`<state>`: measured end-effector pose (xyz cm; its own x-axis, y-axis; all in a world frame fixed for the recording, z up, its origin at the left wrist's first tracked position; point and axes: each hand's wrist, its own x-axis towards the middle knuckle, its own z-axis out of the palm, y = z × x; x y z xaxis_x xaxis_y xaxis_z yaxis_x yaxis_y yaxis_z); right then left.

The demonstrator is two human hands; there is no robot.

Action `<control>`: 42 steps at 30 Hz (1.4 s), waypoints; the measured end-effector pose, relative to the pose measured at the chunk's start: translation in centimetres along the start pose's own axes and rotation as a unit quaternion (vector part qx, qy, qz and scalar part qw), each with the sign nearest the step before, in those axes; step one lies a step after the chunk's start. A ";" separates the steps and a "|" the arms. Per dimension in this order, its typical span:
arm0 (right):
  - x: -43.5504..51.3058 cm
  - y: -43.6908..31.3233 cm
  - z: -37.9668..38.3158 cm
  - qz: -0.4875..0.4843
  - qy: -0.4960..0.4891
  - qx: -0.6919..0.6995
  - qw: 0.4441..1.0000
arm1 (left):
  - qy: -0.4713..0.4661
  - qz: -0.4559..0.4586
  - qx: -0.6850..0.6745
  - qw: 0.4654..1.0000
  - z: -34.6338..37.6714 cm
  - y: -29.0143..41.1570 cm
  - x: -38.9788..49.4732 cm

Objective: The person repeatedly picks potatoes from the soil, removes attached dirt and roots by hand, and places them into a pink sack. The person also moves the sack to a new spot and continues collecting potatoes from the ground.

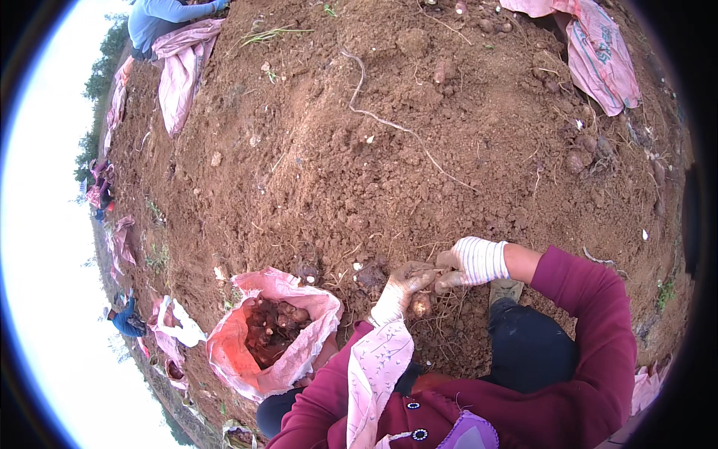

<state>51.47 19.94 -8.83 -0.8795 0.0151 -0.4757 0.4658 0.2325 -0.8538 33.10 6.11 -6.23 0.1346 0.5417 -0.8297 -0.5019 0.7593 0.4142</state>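
My left hand (399, 290), in a soiled white knit glove, reaches over the soil with its fingers bent towards my right hand. My right hand (471, 261) wears a striped white glove with dirty fingertips. The fingertips of both hands nearly meet over thin roots; whether they pinch something small there is hard to see. Just below the fingers lies a brown tuber (420, 305) with a paler patch. Thin stringy roots (449, 320) spread beside it. Left of my left hand, a dark soil-covered clump (370, 276) rests on the ground.
A pink woven sack (224, 348) stands open at my left with brown tubers (277, 325) inside. Another pink sack (603, 62) lies at the upper right, near more tubers (580, 154). A long root (392, 124) crosses the soil. One person (160, 19) works at the upper left.
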 end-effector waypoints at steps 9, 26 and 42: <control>-2.7 -0.1 -1.0 -0.054 0.248 -0.004 0.967 | 0.252 0.239 0.300 0.888 -10.4 8.3 -6.1; -20.6 22.6 -5.9 0.345 0.578 -0.008 0.740 | 0.015 0.246 0.493 0.835 -3.9 4.9 -5.6; -3.0 3.1 1.3 0.070 0.459 0.223 0.857 | 0.036 0.216 0.147 0.964 4.2 6.7 4.6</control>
<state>55.67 19.36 -10.33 -0.4236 0.8185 -0.3882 0.3841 -0.2258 -0.8953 33.91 15.22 -5.72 -0.0979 0.8123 -0.5750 -0.2318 0.5433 0.8069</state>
